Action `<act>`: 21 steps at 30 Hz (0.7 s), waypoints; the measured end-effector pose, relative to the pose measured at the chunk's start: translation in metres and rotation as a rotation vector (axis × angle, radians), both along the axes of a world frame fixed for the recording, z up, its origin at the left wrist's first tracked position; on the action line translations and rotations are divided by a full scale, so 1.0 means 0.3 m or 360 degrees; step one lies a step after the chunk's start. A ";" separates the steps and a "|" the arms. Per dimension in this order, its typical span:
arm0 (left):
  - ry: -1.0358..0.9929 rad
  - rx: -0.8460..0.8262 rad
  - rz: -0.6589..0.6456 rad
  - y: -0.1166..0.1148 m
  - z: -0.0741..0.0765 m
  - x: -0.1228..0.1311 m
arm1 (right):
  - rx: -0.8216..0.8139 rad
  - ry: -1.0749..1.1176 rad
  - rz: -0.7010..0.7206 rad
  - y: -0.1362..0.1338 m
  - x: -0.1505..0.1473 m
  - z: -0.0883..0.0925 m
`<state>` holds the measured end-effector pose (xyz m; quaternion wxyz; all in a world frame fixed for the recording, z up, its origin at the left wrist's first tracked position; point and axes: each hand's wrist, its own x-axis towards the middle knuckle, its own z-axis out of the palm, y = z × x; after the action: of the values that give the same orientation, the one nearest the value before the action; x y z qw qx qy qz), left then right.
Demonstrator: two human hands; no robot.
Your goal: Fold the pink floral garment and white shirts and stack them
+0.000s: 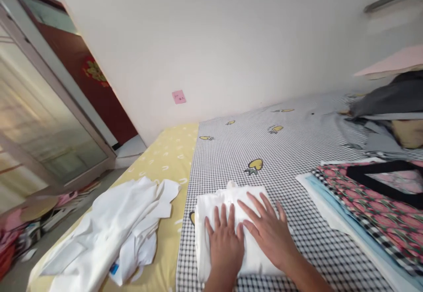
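Observation:
A folded white garment (214,204) lies on the black-and-white checked sheet (264,151) of a bed, close in front of me. My left hand (225,243) rests flat on the garment's near half, fingers stretched out and together. My right hand (267,228) lies flat beside it, fingers spread and pointing up-left across the fold. Neither hand grips anything.
A crumpled heap of white clothes (115,230) lies to the left on the yellow sheet (165,155). Flat floral and blue fabrics (373,212) are stacked at the right. Dark and grey clothes (390,102) pile at the far right. Clutter (39,221) covers the floor by a glass door.

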<state>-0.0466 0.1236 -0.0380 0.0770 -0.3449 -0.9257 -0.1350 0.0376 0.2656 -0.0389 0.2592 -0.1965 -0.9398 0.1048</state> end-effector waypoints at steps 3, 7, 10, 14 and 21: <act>-0.0078 0.0075 -0.0004 0.000 0.007 0.007 | -0.0053 -0.0337 -0.0033 -0.031 -0.007 -0.079; -0.0229 0.0179 0.0013 0.010 0.025 0.012 | -0.0081 -0.0582 -0.0055 0.005 -0.021 -0.085; -0.0323 0.0189 -0.0016 -0.001 0.033 0.000 | -0.0064 -0.0679 -0.0041 0.018 -0.021 -0.058; -0.0255 0.0176 -0.0052 -0.122 0.027 -0.036 | -0.0042 -0.0740 -0.0062 0.016 -0.018 -0.046; -0.0179 0.0357 0.0053 -0.414 -0.030 -0.032 | -0.0073 -0.0902 0.0005 0.007 -0.016 0.041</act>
<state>-0.0562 -0.0006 -0.0469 0.0654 -0.3105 -0.9133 -0.2554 0.0328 0.2675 -0.0267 -0.0186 -0.2223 -0.9725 0.0673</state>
